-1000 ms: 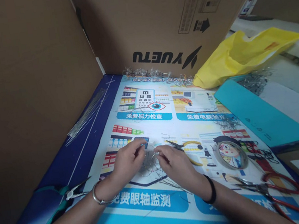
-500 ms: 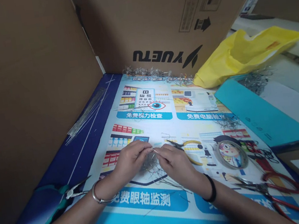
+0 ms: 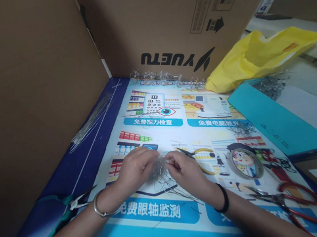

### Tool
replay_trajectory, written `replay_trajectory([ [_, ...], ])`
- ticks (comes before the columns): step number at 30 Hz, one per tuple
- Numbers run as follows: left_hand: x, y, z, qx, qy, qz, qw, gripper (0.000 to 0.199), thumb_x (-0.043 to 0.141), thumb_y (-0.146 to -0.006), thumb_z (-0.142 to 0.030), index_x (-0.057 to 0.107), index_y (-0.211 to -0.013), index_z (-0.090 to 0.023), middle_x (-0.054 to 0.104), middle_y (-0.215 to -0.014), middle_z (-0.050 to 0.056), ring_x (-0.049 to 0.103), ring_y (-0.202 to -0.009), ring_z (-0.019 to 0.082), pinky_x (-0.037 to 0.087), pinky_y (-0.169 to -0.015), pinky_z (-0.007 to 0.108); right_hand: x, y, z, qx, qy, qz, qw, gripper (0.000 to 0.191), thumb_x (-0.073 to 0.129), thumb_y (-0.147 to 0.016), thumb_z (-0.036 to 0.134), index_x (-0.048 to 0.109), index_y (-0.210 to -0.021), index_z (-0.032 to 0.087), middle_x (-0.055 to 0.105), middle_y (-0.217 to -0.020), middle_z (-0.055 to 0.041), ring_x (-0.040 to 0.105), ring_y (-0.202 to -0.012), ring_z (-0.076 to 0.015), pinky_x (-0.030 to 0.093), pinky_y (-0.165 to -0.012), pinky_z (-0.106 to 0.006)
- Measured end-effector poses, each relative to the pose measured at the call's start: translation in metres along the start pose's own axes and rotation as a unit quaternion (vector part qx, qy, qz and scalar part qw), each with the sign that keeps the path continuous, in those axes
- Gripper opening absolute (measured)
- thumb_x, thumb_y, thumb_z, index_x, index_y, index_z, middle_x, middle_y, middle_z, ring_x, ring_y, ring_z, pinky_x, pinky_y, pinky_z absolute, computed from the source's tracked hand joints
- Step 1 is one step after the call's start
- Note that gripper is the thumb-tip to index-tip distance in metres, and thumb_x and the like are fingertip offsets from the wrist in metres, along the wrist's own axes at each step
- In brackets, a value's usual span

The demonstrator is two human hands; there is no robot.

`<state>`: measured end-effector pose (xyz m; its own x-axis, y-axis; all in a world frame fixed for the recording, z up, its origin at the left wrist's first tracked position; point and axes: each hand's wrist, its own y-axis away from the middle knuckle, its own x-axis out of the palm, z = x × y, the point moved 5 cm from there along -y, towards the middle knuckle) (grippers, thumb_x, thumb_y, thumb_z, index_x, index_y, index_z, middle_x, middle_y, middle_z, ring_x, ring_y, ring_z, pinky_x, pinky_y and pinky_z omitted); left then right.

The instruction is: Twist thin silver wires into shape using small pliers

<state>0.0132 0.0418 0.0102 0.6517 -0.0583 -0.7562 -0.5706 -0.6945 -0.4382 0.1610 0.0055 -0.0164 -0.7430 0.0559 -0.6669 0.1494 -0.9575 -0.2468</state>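
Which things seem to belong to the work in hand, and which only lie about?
Probably work: left hand, right hand, tangled thin wires between them; perhaps yellow-handled needle-nose pliers, teal-handled pliers, both unheld.

Apparently lying about: red-handled scissors, tape roll, yellow bag.

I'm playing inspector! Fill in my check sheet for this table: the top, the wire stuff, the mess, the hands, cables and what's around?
Surface: printed poster over dark blue.
Wire stuff: tangled wires between the hands.
Clutter: yellow pliers, tape and scissors to the right; green pliers and thin rods to the left; scraps at the back.
Hands: left hand and right hand face each other, fingers curled at the wires; whether either grips one is too small to tell.
Cables: nothing seen.
Surroundings: cardboard at the back and left; yellow bag at the far right.
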Motion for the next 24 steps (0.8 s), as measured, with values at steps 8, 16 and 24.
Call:
replay_trajectory([
  [8, -0.001, -0.004, -0.015, 0.038, -0.169, 0.060, 0.983, 0.023, 0.042, -0.085, -0.010, 0.064, -0.080, -0.017, 0.057, -0.068, 0.005, 0.051, -0.068, 0.018, 0.040, -0.061, 0.029, 0.003, 0.001, 0.001, -0.006, 0.016, 0.009, 1.000, 0.022, 0.050, -0.082, 0.017, 0.052, -0.104, 0.018, 0.063, -0.077, -0.0024, 0.059, -0.069, -0.0154, 0.047, -0.061, -0.026],
  [16, 0.002, -0.002, -0.016, 0.040, -0.216, 0.124, 0.968, 0.021, 0.045, -0.083, -0.008, 0.061, -0.075, -0.018, 0.054, -0.069, 0.004, 0.048, -0.068, 0.020, 0.040, -0.063, 0.032, 0.002, 0.000, 0.007, -0.028, 0.038, 0.019, 0.999, 0.022, 0.049, -0.081, 0.014, 0.056, -0.102, 0.017, 0.063, -0.080, -0.0039, 0.059, -0.074, -0.0163, 0.047, -0.068, -0.029],
  [24, -0.001, -0.003, -0.024, 0.062, -0.213, 0.151, 0.963, 0.015, 0.050, -0.079, -0.008, 0.057, -0.070, -0.017, 0.054, -0.069, 0.004, 0.050, -0.070, 0.020, 0.040, -0.062, 0.031, 0.004, 0.000, 0.009, -0.025, 0.042, 0.034, 0.998, 0.018, 0.048, -0.082, 0.013, 0.058, -0.096, 0.018, 0.063, -0.089, -0.0053, 0.059, -0.079, -0.0169, 0.046, -0.070, -0.029],
])
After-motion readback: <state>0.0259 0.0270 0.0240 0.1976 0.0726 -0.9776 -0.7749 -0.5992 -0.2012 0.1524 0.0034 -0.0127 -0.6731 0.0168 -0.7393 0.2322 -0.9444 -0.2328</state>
